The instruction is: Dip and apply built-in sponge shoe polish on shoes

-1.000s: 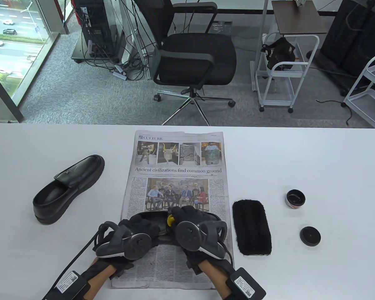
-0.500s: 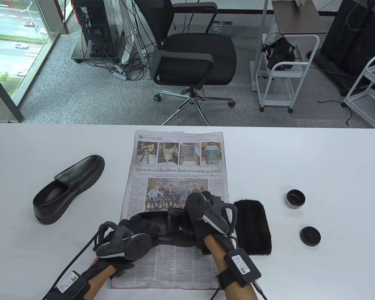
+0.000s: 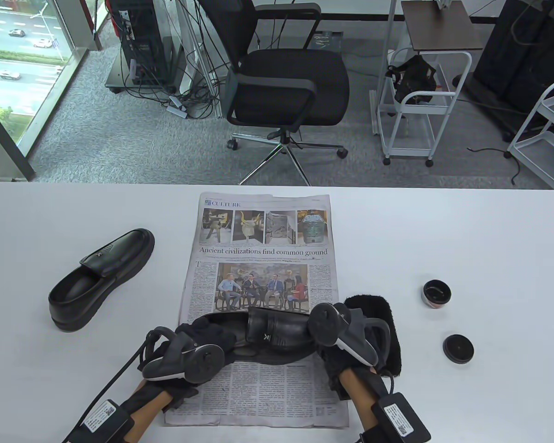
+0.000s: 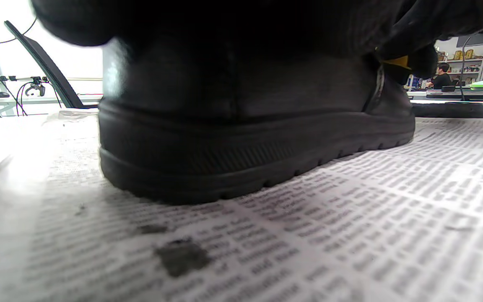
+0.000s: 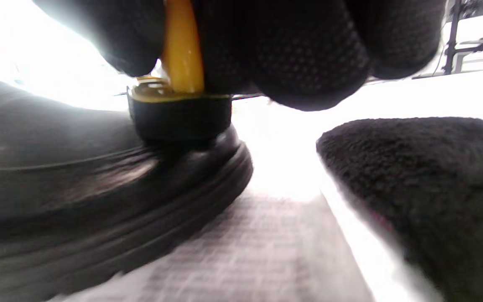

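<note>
Sponge applicator [image 5: 178,113] pinched under right fingers [image 5: 292,54]

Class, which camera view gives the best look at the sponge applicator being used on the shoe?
The right wrist view: the sponge applicator, yellow handle over a black pad, sits large against the shoe, gripped by the right hand. The left wrist view shows only a yellow sliver. In the table view the right hand hides it.
</note>
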The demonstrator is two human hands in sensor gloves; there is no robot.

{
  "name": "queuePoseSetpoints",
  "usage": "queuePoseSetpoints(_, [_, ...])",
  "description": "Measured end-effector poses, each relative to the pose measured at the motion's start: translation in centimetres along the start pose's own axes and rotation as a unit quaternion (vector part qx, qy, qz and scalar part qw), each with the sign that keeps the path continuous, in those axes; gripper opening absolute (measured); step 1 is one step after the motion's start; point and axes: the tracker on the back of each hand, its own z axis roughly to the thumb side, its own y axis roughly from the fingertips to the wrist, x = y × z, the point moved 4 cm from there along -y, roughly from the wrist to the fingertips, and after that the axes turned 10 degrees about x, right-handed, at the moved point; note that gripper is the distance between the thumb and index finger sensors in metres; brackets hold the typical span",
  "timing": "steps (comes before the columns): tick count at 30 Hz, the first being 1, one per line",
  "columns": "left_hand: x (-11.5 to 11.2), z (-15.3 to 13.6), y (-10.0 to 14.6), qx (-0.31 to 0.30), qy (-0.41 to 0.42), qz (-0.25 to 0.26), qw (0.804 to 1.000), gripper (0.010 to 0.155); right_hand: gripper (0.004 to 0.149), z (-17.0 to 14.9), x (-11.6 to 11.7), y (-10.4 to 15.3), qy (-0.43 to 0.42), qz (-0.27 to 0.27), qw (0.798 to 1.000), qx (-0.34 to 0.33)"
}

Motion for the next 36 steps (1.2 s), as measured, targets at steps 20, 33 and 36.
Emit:
queuePoseSetpoints(20, [-0.1, 0.0, 0.0, 0.0, 0.003, 0.001, 1.0, 0.047, 0.049, 10.3, -0.6, 0.7, -0.064, -0.08, 0.988, -0.115])
queuePoseSetpoints(33, [-0.1, 0.1, 0.1, 0.004, -0.001, 0.005, 1.0, 0.047, 0.049, 3.7, 0.2, -2.2, 0.021, -0.066, 0.998, 0.005])
queuePoseSetpoints(36, [0.0, 0.1, 0.1, 0.004, -0.004, 0.009, 1.0, 0.047, 0.05, 2.0, 0.0, -1.3, 0.033, -0.06, 0.997, 0.022])
